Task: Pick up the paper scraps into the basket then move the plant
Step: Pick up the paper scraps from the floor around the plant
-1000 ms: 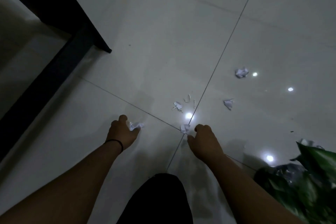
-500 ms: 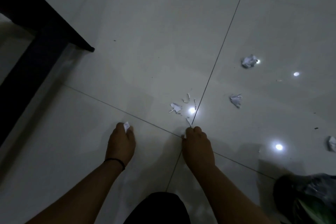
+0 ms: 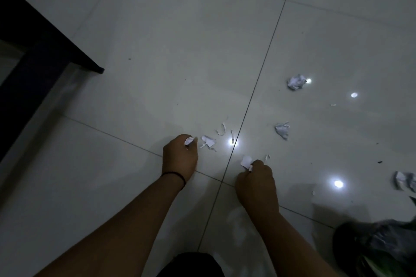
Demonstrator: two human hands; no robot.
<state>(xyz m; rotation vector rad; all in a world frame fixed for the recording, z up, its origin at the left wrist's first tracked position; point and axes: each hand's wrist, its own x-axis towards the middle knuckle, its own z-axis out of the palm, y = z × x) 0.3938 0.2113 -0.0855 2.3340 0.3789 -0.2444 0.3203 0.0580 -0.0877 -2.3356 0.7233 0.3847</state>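
White paper scraps lie scattered on a glossy grey tile floor. My left hand [image 3: 180, 155] is closed on a small white scrap [image 3: 188, 141], just left of a torn scrap [image 3: 208, 140] and thin slivers [image 3: 222, 129]. My right hand [image 3: 255, 181] pinches another white scrap [image 3: 246, 161] close to the floor. Crumpled balls lie further right: one at mid right [image 3: 282, 130], one farther back [image 3: 296, 82], one at the right edge [image 3: 404, 181]. The plant [image 3: 382, 252], in a dark wrapped pot, shows at the bottom right corner. No basket is visible.
A dark table [image 3: 33, 51] with a black leg stands at the left. Ceiling lights glare on the tiles [image 3: 338, 183]. A dark grout line [image 3: 258, 78] runs between my hands. My dark-clothed knee [image 3: 191, 265] is at the bottom centre.
Both hands moved forward and right across the floor, still holding their scraps. The left hand now sits beside the torn scrap; the right scrap shows more between its fingertips.
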